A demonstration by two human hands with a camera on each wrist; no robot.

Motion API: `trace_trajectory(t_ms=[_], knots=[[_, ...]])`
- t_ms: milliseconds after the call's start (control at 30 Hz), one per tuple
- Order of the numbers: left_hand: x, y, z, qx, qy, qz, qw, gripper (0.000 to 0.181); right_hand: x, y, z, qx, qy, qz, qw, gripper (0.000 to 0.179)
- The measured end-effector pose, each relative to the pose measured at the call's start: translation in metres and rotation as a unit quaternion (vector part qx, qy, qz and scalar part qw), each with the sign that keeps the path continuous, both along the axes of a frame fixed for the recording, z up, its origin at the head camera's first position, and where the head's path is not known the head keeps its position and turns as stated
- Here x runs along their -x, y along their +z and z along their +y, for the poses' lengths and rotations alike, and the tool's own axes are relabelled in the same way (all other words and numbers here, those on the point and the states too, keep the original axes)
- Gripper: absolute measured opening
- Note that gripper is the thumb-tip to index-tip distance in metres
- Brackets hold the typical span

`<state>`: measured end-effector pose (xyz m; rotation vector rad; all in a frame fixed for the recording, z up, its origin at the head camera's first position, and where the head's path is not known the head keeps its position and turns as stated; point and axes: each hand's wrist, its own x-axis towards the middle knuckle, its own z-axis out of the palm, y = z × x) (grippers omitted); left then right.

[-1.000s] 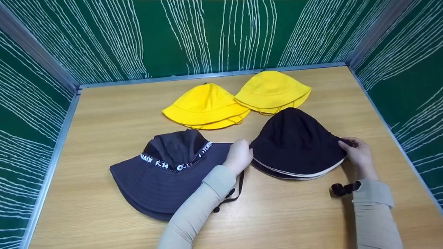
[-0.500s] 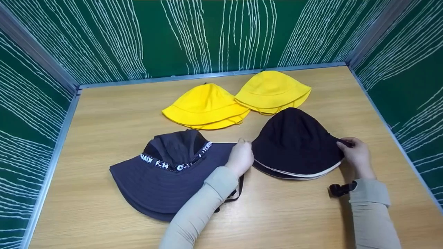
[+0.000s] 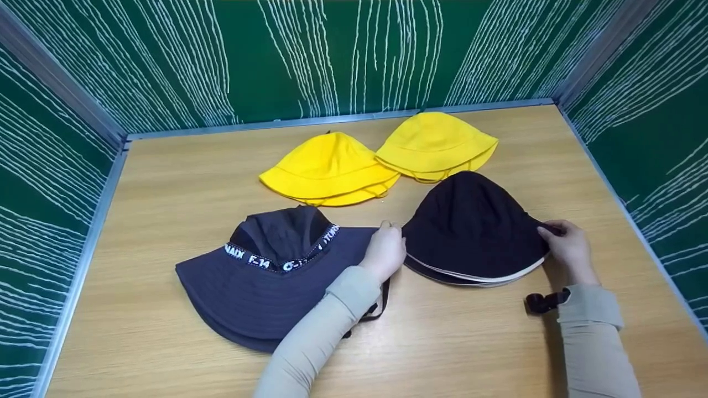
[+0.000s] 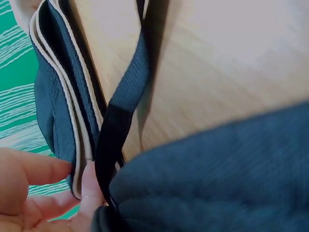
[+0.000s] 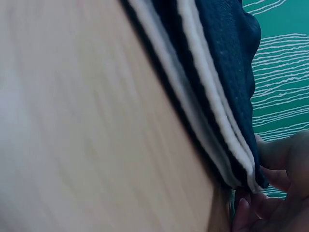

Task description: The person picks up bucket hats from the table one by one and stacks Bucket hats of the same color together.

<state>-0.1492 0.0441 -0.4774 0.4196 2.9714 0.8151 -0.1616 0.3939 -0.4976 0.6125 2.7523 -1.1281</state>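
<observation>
A black bucket hat point(image 3: 470, 232) with a pale-edged brim lies folded flat at the right of the table. The left hand point(image 3: 384, 251) pinches its left brim corner; in the left wrist view, thumb and fingers point(image 4: 46, 166) close on the piped edge. At the opposite corner, the right hand point(image 3: 569, 246) grips the brim, and the right wrist view has its fingers point(image 5: 275, 154) at the tip of the layered edges. Beneath the left forearm lies a dark grey wide-brimmed hat point(image 3: 243, 293) with a lettered band, its strap point(image 4: 128, 82) crossing close to the left fingers.
Two yellow bucket hats, a left one point(image 3: 332, 171) and a right one point(image 3: 437, 143), lie behind the dark hats, touching each other. Green walls point(image 3: 249, 72) with white streaks bound the wooden table point(image 3: 166, 182) at the back and sides.
Over the second, both hands shift very slightly, the right one a little to the left. The black hat's brim corners stay in the fingers, and the other hats keep their places.
</observation>
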Motion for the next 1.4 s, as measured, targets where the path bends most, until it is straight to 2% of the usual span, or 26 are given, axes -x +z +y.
trace_trajectory(t_ms=[100, 300, 367, 533, 633, 833, 1100, 1267, 1333, 1400], knots=[[0.002, 0.003, 0.0, -0.004, 0.007, -0.013, 0.9999, 0.016, 0.0, 0.001, 0.0, 0.002, 0.0, 0.001, 1.0, 0.043], [0.006, 0.013, -0.002, -0.034, 0.003, -0.027, 0.9991, 0.018, -0.002, 0.008, 0.002, -0.022, -0.016, 0.036, 0.999, 0.036], [0.006, 0.017, -0.004, -0.056, 0.004, -0.029, 0.998, 0.016, -0.002, 0.012, 0.002, -0.002, -0.032, 0.043, 0.9986, 0.032], [0.005, 0.023, -0.006, -0.116, -0.001, -0.04, 0.9925, 0.011, -0.001, 0.02, 0.002, 0.074, -0.097, 0.064, 0.9905, 0.001], [0.004, 0.021, -0.008, -0.106, -0.008, -0.042, 0.9934, 0.008, -0.001, 0.018, 0.003, 0.083, -0.095, 0.056, 0.9904, 0.001], [0.002, 0.012, -0.007, -0.021, -0.013, -0.027, 0.9993, 0.008, -0.001, 0.007, 0.005, 0.027, -0.032, 0.002, 0.9991, 0.032], [-0.001, 0.011, -0.006, 0.054, -0.035, 0.002, 0.998, 0.01, -0.001, 0.003, 0.004, 0.006, -0.025, 0.027, 0.9993, 0.035], [-0.003, 0.016, -0.007, 0.046, -0.039, -0.003, 0.9982, 0.017, -0.004, 0.002, 0.002, 0.008, -0.039, 0.045, 0.9982, 0.037], [-0.003, 0.02, -0.01, 0.026, -0.041, -0.019, 0.9986, 0.021, -0.005, 0.002, 0.001, 0.014, -0.054, 0.043, 0.9975, 0.041], [0.0, 0.027, -0.015, -0.009, -0.045, -0.049, 0.9977, 0.026, -0.005, 0.004, 0.0, 0.025, -0.07, 0.039, 0.9965, 0.045]])
